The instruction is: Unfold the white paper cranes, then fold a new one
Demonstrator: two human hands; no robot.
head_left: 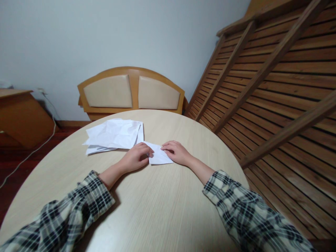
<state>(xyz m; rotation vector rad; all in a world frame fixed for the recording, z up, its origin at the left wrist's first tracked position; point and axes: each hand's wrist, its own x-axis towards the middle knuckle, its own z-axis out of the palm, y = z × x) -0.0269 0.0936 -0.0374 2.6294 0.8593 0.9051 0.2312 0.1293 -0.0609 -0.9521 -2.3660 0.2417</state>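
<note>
A small folded piece of white paper point(158, 155) lies on the round light-wood table point(157, 210). My left hand point(137, 157) rests on its left edge with curled fingers pressing down on the fold. My right hand point(175, 152) lies on its right edge, fingers bent and pressed onto the paper. Both arms wear black-and-white plaid sleeves. A loose pile of white sheets point(114, 135) sits just behind and left of my left hand.
A wooden headboard with two beige padded panels point(131, 91) leans against the wall behind the table. A slatted wooden bed frame point(275, 87) leans at the right. A brown cabinet point(21, 115) and a white cable point(31, 150) are at the left.
</note>
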